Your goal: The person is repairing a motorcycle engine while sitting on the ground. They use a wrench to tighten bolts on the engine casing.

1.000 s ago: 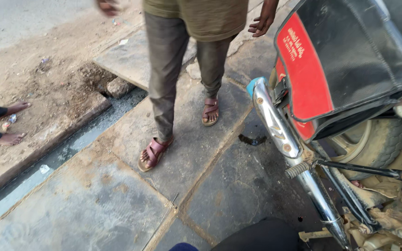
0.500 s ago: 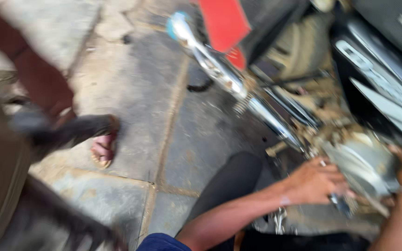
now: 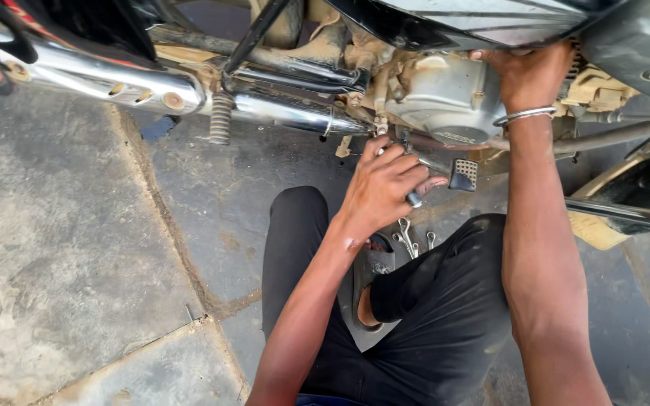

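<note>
My left hand [image 3: 385, 184] grips a small tool below the engine cover [image 3: 445, 98]; my right hand [image 3: 528, 75] braces on that cover's right edge, fingers curled. I'd turn slowly, keeping the tool square.

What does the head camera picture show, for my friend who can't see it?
A crouching person's left hand grips a small metal tool under a motorcycle's grey engine cover, while the right hand rests on the engine. Spanners lie on the pavement.
</note>
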